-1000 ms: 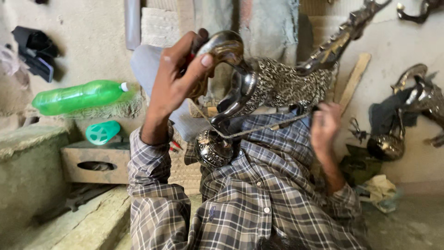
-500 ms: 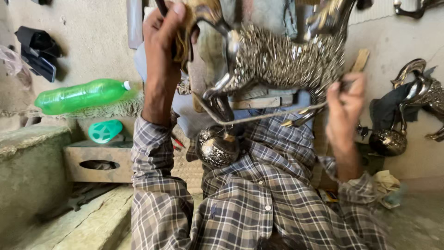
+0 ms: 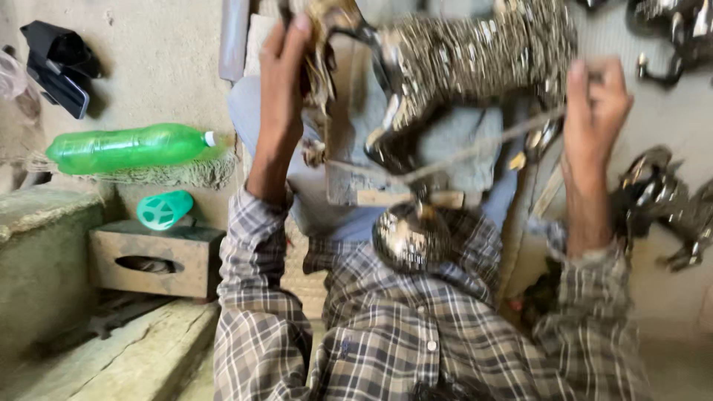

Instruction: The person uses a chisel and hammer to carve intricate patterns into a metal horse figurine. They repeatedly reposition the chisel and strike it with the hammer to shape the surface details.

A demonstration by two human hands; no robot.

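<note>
I hold a large silver metal animal figurine (image 3: 475,59) with a studded, textured body up in front of me, blurred by motion. My left hand (image 3: 286,96) grips its left end together with a tan rag (image 3: 323,67). At the right, my right hand (image 3: 594,111) is closed on a thin metal rod (image 3: 475,148) that runs under the body. A round, shiny metal ball part (image 3: 412,238) hangs low, just above my plaid shirt (image 3: 401,334).
A green plastic bottle (image 3: 126,148) lies on a ledge at the left, with a teal cup (image 3: 163,209) on a wooden box (image 3: 152,256) below it. More metal figures (image 3: 668,215) lie at the right. A stone block (image 3: 44,245) stands at the left.
Both hands have lifted the figurine higher and closer to the camera; its top is now cut off by the frame's upper edge.
</note>
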